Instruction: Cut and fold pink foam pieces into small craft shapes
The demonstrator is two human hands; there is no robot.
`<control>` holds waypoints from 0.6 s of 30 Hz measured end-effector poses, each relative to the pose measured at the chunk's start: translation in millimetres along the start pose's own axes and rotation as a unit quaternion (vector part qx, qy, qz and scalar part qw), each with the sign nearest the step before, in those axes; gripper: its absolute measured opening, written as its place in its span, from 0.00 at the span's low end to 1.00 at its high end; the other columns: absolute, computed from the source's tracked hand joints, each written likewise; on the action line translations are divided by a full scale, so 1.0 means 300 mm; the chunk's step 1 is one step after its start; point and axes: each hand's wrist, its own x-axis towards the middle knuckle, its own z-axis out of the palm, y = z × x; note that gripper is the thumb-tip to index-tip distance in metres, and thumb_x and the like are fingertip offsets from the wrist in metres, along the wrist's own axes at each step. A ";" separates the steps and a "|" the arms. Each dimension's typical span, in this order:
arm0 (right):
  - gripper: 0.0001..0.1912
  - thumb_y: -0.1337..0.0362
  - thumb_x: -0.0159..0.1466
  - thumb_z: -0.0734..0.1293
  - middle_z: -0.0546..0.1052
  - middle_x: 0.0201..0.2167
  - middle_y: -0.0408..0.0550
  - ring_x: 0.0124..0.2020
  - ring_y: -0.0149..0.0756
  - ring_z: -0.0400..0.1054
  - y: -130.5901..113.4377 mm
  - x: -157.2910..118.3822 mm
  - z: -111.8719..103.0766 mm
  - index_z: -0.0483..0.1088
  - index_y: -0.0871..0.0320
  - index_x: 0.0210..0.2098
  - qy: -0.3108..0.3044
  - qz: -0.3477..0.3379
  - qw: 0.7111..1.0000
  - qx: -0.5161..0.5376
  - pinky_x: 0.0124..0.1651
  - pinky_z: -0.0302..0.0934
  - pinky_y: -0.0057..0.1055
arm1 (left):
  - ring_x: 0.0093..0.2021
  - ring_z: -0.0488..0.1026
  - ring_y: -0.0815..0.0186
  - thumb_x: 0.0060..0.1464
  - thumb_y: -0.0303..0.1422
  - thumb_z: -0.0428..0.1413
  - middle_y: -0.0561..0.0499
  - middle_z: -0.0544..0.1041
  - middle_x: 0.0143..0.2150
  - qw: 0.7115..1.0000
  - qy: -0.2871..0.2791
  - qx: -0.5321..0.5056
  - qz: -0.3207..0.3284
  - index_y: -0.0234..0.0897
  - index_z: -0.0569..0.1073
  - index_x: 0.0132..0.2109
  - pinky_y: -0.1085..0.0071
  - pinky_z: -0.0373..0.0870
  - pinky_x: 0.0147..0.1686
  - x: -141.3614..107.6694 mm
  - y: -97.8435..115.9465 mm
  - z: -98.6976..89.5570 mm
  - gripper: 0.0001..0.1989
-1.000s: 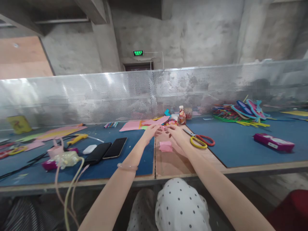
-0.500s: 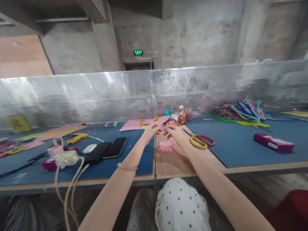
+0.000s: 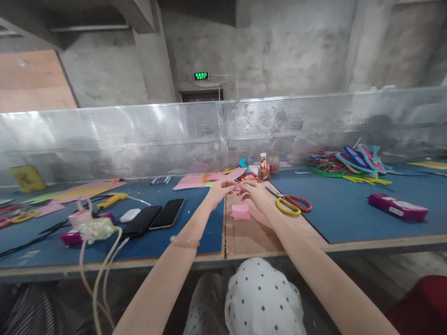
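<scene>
Both hands meet near the centre of the frame, above the counter. The left hand and the right hand have their fingers bent and their tips close together, grasping a small pink scrap between them. The fingers cover much of it, so I can't tell its exact shape. A bracelet circles the left wrist.

Just below the hands, a pink slip lies on the counter's bare brown strip. Right of the right hand, scissors with one yellow and one red handle lie with their blades pointing upper left. Beyond the hands are pink sheets, a bottle standing upright and a jar just beside it.

At centre left, a phone lies near a white case and a yellow glue gun. At the right, a purple box lies below a heap of coloured stems.
</scene>
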 end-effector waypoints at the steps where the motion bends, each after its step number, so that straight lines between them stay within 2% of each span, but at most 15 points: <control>1: 0.08 0.61 0.49 0.65 0.73 0.30 0.49 0.26 0.32 0.67 0.000 0.001 0.000 0.68 0.60 0.26 -0.001 0.003 1.000 0.003 0.25 0.61 0.27 | 0.36 0.72 0.65 0.40 0.36 0.60 0.46 0.75 0.34 1.000 0.002 0.003 0.001 0.33 0.73 0.34 0.68 0.66 0.37 -0.001 0.003 0.001 0.13; 18: 0.07 0.63 0.49 0.66 0.73 0.28 0.47 0.25 0.30 0.67 0.003 0.005 -0.005 0.69 0.60 0.26 0.000 0.008 1.000 0.010 0.24 0.58 0.25 | 0.34 0.72 0.66 0.40 0.36 0.60 0.47 0.76 0.33 1.000 -0.005 0.010 0.008 0.32 0.73 0.35 0.68 0.66 0.37 0.004 -0.001 -0.004 0.13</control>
